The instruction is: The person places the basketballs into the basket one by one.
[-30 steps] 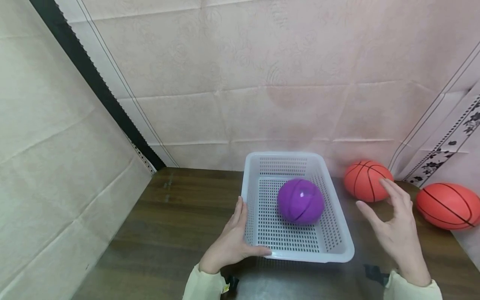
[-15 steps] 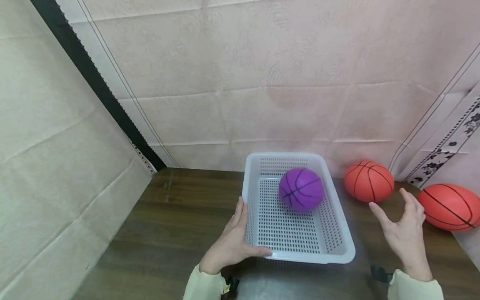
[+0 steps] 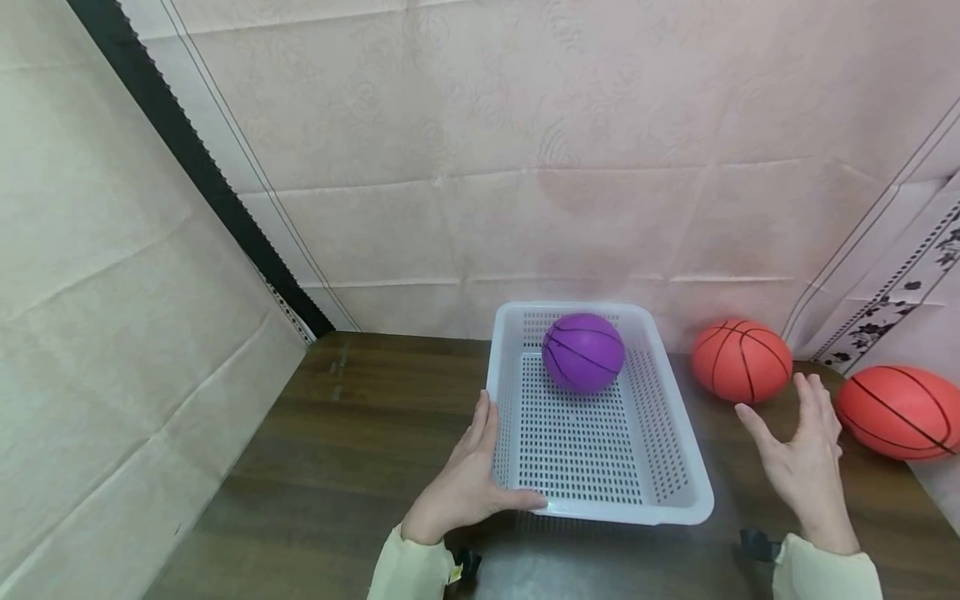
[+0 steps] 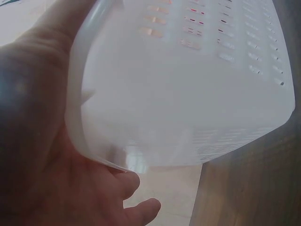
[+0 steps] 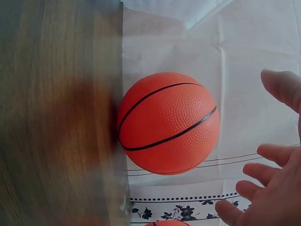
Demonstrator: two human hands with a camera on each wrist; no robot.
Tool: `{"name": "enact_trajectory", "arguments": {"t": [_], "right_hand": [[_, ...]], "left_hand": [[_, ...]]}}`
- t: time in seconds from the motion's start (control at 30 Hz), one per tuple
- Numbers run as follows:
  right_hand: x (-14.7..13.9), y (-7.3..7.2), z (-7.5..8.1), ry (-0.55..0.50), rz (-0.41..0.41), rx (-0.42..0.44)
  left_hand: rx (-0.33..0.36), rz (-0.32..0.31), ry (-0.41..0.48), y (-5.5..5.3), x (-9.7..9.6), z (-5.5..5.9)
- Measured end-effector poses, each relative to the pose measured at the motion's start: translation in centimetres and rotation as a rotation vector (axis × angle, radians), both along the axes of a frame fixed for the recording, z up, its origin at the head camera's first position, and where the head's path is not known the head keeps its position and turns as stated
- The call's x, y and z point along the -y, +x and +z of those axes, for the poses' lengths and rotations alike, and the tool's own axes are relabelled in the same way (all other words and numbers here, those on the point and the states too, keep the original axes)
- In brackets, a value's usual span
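My left hand (image 3: 459, 493) holds the near left corner of a white plastic basket (image 3: 626, 510), thumb along the front rim and fingers against the left side. Up close in the left wrist view, the basket's pale wall (image 4: 141, 94) fills most of the picture. Inside, towards the back, lies a purple toy basketball (image 3: 583, 354). To the right of the basket my right hand (image 3: 806, 467) hovers with fingers spread, holding nothing. Just beyond its fingertips sits an orange toy basketball (image 3: 742, 362), whole in the right wrist view, apart from the hand.
Another orange basketball (image 3: 900, 412) lies at the table's right end, beside the right hand. Behind the brown wooden table (image 3: 360, 433) hangs a pale creased cloth (image 3: 570, 225), close to the basket's back. A side cloth (image 3: 135, 333) borders the left.
The purple ball has rolled towards the back of the basket and slightly left. My right hand has drawn back from the nearer orange ball, down and to the right. My left hand stays put.
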State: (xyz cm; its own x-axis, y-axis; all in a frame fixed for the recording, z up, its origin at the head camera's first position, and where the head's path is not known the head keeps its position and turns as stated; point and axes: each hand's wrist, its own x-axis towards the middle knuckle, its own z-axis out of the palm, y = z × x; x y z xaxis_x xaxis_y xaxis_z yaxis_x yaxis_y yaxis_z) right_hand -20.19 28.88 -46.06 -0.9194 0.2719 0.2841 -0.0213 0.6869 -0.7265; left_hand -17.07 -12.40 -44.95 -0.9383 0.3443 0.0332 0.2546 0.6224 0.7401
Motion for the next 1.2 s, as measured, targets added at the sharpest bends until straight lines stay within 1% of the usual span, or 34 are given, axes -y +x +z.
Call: {"name": "enact_trajectory", "arguments": {"t": [0.17, 0.43, 0.8, 1.1, 1.2], "right_hand": [[0.2, -0.3, -0.2, 0.025, 0.047, 0.032], [0.4, -0.5, -0.7, 0.066, 0.108, 0.050], [0.3, -0.8, -1.0, 0.095, 0.106, 0.104], [0.5, -0.8, -1.2, 0.102, 0.118, 0.164], [0.6, -0.8, -1.1, 0.097, 0.122, 0.163]], "left_hand": [[0.003, 0.000, 0.001, 0.0, 0.0, 0.0], [0.011, 0.015, 0.001, 0.0, 0.0, 0.1], [0.003, 0.012, -0.004, -0.1, -0.1, 0.2], [0.017, 0.015, -0.001, 0.0, -0.1, 0.2], [0.015, 0.014, 0.000, 0.0, 0.0, 0.2]]}}
